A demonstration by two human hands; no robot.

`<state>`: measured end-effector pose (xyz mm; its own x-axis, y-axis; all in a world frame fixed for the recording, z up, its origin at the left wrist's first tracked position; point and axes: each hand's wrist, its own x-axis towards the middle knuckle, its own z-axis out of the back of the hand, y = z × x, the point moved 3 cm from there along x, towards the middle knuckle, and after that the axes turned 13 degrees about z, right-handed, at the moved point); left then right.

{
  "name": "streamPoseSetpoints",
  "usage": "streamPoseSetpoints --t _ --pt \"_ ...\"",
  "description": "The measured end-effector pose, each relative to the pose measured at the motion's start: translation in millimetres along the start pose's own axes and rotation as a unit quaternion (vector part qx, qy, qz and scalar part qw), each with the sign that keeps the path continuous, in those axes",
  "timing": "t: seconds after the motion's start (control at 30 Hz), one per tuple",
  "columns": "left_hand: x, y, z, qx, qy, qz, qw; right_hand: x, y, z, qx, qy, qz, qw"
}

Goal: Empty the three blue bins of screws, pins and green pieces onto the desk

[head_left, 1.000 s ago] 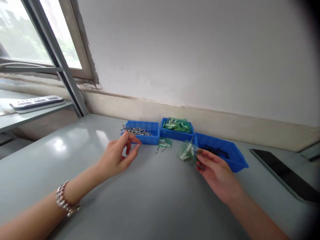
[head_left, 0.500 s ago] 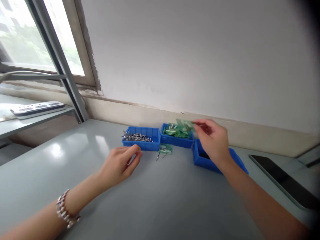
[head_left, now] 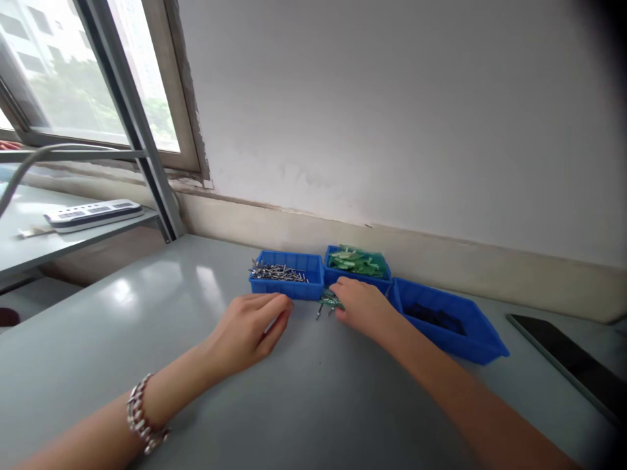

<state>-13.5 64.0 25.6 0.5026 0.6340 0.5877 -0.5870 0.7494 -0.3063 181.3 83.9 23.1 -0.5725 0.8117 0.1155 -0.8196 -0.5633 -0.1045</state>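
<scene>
My right hand (head_left: 365, 305) is at the table, its fingers and thumb closed around the edge of a small green plastic packet (head_left: 330, 299). Thin metal pins stick out from the packet's lower side; part of it is hidden by the hand. To the left, my left hand (head_left: 252, 326) hovers low over the table with thumb and fingers pinched together. Whatever sits between those fingertips, if anything, is hidden. Behind it stands a blue bin (head_left: 287, 289) of loose metal pins (head_left: 279, 272). Another blue bin (head_left: 375, 282), behind the right hand, holds several green packets (head_left: 357, 261).
A third blue bin (head_left: 455, 343) with dark pieces (head_left: 435, 318) stands to the right. Farther right lies a dark-screened tablet (head_left: 563, 359). A white power strip (head_left: 95, 215) rests on a shelf at left, beside a metal post (head_left: 161, 196). The wall (head_left: 392, 130) rises behind the bins.
My right hand came down and left from above the green-packet bin to the packet on the table. The packet it held there is no longer in it. My left hand stays pinched.
</scene>
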Motion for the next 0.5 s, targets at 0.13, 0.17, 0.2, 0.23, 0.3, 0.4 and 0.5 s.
streamPoseSetpoints --t 0.13,0.17,0.2,0.23,0.3,0.4,0.5 --pt "-1.0 0.1 -1.7 0.003 0.007 -0.002 1.000 -6.4 -2.6 -11.3 -0.017 0.057 -0.019 0.998" --pt "-1.4 0.1 -1.9 0.005 0.008 -0.004 1.000 -7.0 -3.0 -12.8 -0.018 0.059 -0.023 0.998" --pt "-1.7 0.1 -2.1 0.008 0.010 -0.005 1.000 -7.1 -3.2 -14.2 -0.017 0.058 -0.028 0.998" --pt "-2.0 0.1 -2.4 0.012 0.011 -0.007 1.000 -6.9 -3.4 -15.5 -0.014 0.055 -0.032 0.998" --pt "-2.3 0.6 -3.3 0.021 0.014 -0.007 1.000 -6.2 -4.2 -18.4 -0.004 0.044 -0.041 0.998" --pt "-2.4 1.3 -4.8 0.026 0.017 -0.008 0.999 -7.8 -8.9 -22.2 0.027 0.010 -0.060 0.998" --pt "-2.9 1.7 -6.1 0.032 0.025 -0.005 0.999 -17.3 -17.7 -22.5 0.078 -0.055 -0.097 0.991"
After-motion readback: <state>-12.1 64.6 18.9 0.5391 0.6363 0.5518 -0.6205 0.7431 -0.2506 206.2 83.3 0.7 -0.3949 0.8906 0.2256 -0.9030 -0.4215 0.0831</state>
